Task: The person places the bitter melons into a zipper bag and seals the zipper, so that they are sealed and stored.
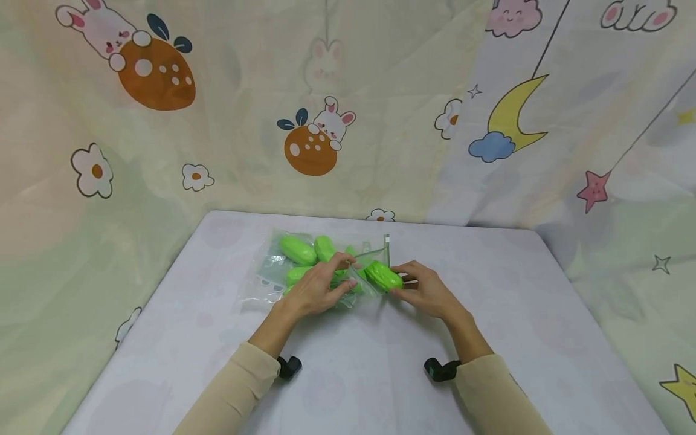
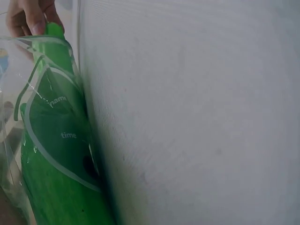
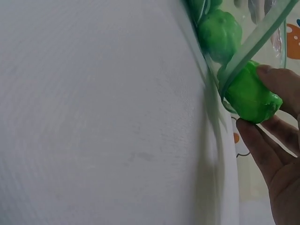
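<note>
A clear zip bag [image 1: 261, 289] lies toward the back of the table with several bright green toy vegetables inside, one of them a smooth oblong piece [image 1: 297, 250]. My left hand [image 1: 318, 287] grips the bag near its mouth, thumb and fingers spread along the edge. At the mouth, my right hand [image 1: 426, 290] holds a bumpy green toy vegetable [image 1: 383, 277] between thumb and fingers. In the right wrist view this lumpy piece [image 3: 251, 96] is partly behind the bag's green zip strip [image 3: 255, 47]. White print shows on the bag [image 2: 61, 122] in the left wrist view.
A white cloth covers the table [image 1: 359, 374], with its back edge just behind the bag. A printed curtain [image 1: 239, 133] hangs behind and at the sides. Small black wrist cameras [image 1: 441, 370] stick out inward from both sleeves.
</note>
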{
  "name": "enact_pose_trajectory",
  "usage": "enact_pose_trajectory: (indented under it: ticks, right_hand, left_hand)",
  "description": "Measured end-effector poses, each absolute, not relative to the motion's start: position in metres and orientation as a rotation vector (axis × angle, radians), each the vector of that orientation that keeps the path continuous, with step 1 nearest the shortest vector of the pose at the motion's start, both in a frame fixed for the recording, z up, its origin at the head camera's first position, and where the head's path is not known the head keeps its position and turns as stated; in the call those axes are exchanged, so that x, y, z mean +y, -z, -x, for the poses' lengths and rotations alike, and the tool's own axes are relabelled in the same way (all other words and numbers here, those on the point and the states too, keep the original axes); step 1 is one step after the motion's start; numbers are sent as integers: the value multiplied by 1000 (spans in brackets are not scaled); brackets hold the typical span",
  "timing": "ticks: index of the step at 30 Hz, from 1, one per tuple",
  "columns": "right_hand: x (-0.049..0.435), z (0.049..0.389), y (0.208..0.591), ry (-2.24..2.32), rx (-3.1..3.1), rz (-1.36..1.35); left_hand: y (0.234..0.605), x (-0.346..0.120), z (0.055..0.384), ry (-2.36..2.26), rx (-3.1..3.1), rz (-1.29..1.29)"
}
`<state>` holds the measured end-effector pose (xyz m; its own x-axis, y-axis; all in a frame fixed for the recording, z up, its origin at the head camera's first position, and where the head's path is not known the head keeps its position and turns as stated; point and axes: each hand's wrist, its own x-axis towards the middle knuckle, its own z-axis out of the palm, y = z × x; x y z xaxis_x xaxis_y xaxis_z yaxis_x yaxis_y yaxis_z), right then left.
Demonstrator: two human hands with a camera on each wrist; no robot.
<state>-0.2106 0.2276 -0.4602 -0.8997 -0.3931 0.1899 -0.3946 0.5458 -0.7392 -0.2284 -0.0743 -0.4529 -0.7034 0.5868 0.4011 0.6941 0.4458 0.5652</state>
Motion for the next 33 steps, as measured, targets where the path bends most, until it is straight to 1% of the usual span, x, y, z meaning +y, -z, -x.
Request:
enact_pose_trajectory:
  ticks: [6, 13, 24, 33]
  right_hand:
    - [227, 213, 461, -1369, -2753, -707]
    - [225, 214, 462, -1365, -2789, -644]
    - [225, 220, 466, -1402, -2740, -681]
    - [223, 220, 467, -1463, -2753, -593]
  left_hand:
    - [452, -74, 228, 1087, -2535, 1152]
    - [452, -72, 231, 1085, -2510, 1188]
    - [454, -68, 233, 1061, -2480, 1194]
    - [455, -62, 233, 1062, -2442, 1240]
